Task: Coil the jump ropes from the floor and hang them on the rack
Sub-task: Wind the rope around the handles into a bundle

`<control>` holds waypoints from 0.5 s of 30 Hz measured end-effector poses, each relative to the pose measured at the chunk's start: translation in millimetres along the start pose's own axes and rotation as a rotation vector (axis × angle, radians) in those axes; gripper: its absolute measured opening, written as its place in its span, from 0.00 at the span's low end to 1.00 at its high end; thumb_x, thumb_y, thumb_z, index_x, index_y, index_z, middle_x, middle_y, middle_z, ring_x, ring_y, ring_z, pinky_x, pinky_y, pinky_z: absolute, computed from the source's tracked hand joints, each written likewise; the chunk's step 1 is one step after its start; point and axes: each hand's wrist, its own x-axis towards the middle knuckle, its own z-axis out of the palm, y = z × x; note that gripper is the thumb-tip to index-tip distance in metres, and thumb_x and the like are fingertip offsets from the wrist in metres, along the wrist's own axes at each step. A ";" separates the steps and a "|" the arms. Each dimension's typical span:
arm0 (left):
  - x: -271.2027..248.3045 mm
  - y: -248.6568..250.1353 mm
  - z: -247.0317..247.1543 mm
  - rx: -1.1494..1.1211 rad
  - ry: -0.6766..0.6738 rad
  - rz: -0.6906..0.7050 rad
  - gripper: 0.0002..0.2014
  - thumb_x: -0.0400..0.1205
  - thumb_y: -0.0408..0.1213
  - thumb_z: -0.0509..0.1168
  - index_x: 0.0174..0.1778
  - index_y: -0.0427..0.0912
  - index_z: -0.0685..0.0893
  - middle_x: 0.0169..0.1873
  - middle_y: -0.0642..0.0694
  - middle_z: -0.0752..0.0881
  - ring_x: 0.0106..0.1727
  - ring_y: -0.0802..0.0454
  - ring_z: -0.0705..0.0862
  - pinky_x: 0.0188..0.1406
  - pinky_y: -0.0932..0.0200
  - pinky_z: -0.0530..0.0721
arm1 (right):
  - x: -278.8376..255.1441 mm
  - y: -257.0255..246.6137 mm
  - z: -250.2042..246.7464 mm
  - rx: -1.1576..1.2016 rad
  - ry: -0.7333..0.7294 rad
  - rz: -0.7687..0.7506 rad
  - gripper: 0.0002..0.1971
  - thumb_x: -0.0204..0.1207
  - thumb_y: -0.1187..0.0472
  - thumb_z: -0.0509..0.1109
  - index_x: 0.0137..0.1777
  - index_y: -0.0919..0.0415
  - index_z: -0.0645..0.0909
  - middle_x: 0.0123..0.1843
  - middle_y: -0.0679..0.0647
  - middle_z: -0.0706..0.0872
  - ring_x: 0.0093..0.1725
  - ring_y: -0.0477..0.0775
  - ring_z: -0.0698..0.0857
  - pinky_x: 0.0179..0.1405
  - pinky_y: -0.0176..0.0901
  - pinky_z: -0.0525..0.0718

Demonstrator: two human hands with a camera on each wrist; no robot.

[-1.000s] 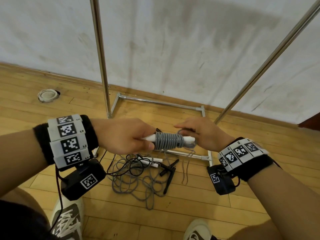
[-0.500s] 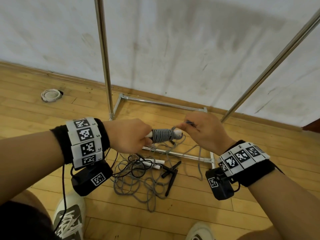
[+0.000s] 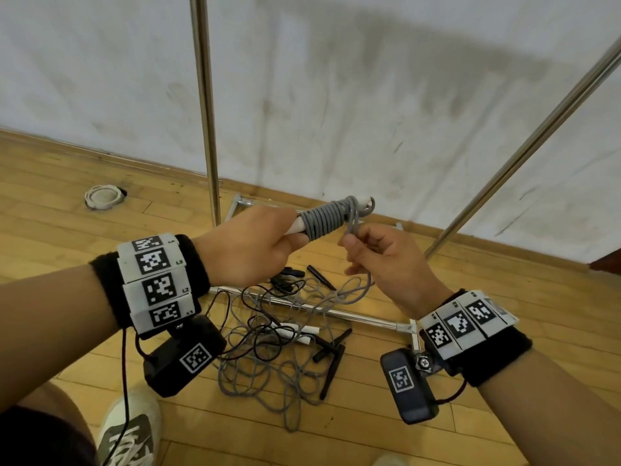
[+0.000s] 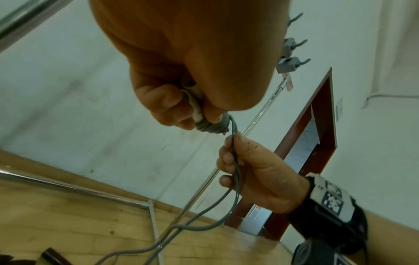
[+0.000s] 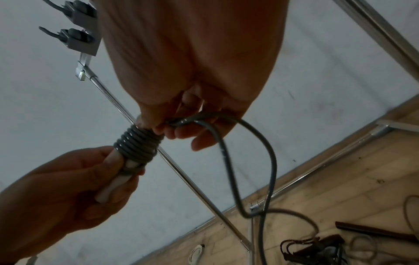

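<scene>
A stained white wall (image 3: 336, 95) closes off the far side, and the wooden floor (image 3: 437, 415) runs up to it. The rack (image 3: 205, 112) stands against it, two slanting poles with base rails low on the floor. A tangle of ropes (image 3: 268, 344) with black and white handles sprawls across the near rail, between the wrists. Above it, the left hand (image 3: 248, 250) clenches the white handles (image 3: 297, 227) wound with grey rope (image 3: 324, 218). Just beside, the right hand (image 3: 386, 260) pinches the loose strand, which trails down to the floor.
</scene>
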 end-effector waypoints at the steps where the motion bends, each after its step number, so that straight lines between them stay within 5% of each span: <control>1: -0.3 0.0 -1.1 -0.029 0.005 -0.001 0.12 0.88 0.42 0.59 0.38 0.49 0.72 0.31 0.53 0.78 0.27 0.56 0.75 0.24 0.67 0.72 | -0.6 -0.1 -0.5 0.054 -0.023 0.000 0.08 0.83 0.62 0.68 0.50 0.53 0.89 0.32 0.46 0.82 0.37 0.50 0.83 0.46 0.51 0.91; 6: -0.1 -1.8 -5.3 -0.094 0.044 0.003 0.10 0.88 0.41 0.59 0.42 0.42 0.76 0.34 0.46 0.82 0.31 0.53 0.78 0.26 0.62 0.71 | -1.9 -0.7 -7.5 0.329 -0.179 0.083 0.18 0.84 0.74 0.61 0.60 0.57 0.88 0.44 0.55 0.85 0.49 0.56 0.89 0.48 0.45 0.88; 10: -2.3 4.9 -7.4 -0.172 0.018 0.019 0.11 0.88 0.40 0.61 0.40 0.42 0.77 0.31 0.47 0.82 0.30 0.55 0.78 0.28 0.65 0.75 | -3.2 -2.6 -8.7 0.333 -0.176 0.102 0.13 0.82 0.72 0.64 0.58 0.60 0.88 0.42 0.58 0.84 0.39 0.52 0.84 0.36 0.39 0.82; 13: -4.3 8.4 -12.1 -0.274 -0.020 0.038 0.12 0.87 0.39 0.61 0.37 0.50 0.76 0.27 0.53 0.80 0.26 0.62 0.77 0.27 0.68 0.75 | -5.3 -5.3 -8.7 0.231 -0.252 0.078 0.11 0.84 0.61 0.65 0.59 0.54 0.88 0.36 0.65 0.71 0.29 0.54 0.67 0.28 0.42 0.69; 15: -5.7 8.8 -13.4 -0.287 -0.057 0.065 0.11 0.87 0.39 0.61 0.37 0.50 0.76 0.29 0.52 0.80 0.27 0.59 0.78 0.27 0.65 0.75 | -6.9 -6.3 -9.8 0.166 -0.309 0.105 0.11 0.85 0.57 0.63 0.56 0.55 0.88 0.36 0.64 0.69 0.28 0.51 0.65 0.27 0.42 0.67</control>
